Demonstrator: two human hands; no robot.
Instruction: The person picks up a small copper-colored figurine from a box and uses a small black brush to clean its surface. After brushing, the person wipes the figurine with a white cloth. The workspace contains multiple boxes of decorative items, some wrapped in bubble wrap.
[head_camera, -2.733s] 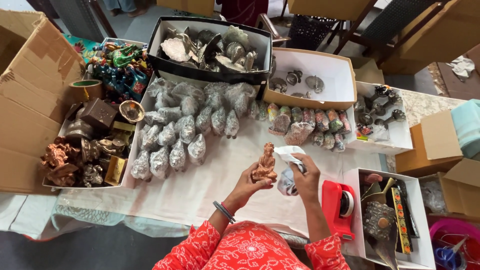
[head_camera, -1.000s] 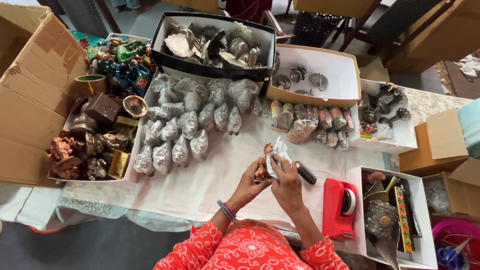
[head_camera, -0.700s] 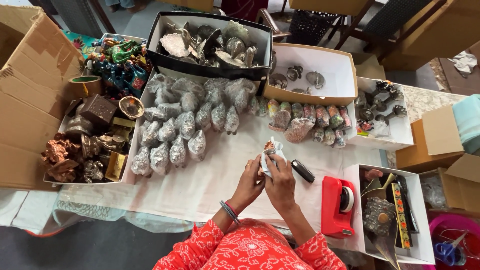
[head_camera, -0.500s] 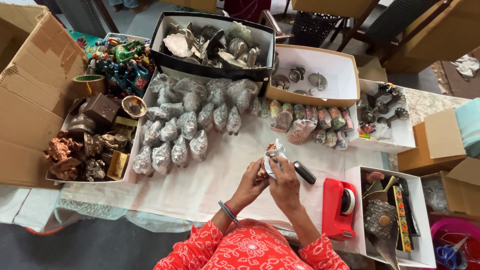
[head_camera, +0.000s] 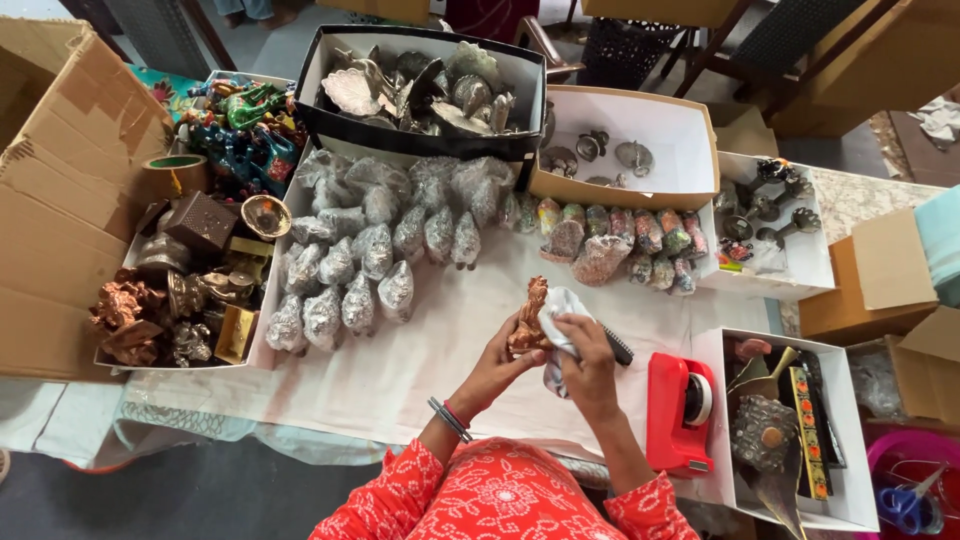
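Just left of the red tape dispenser (head_camera: 680, 410), the left hand (head_camera: 497, 362) grips a copper-coloured figurine (head_camera: 527, 320). The right hand (head_camera: 590, 362) presses a white cloth (head_camera: 560, 305) against it.

Worktop (head_camera: 400, 385) covered in white cloth. Red tape dispenser (head_camera: 680, 412) stood at near right, a black brush (head_camera: 618, 346) just beside it. Rows of plastic-wrapped silver figurines (head_camera: 375, 255) lay centre-left; wrapped coloured pieces (head_camera: 620, 235) to their right. Black box (head_camera: 425, 90) at far side held silver leaf-shaped dishes. White box (head_camera: 625, 145) beside it held a few small metal items. Left tray (head_camera: 175, 295) carried copper and brass figures. Open cardboard carton (head_camera: 60, 190) at far left. Blue scissors (head_camera: 905, 500) in pink tub, bottom right.
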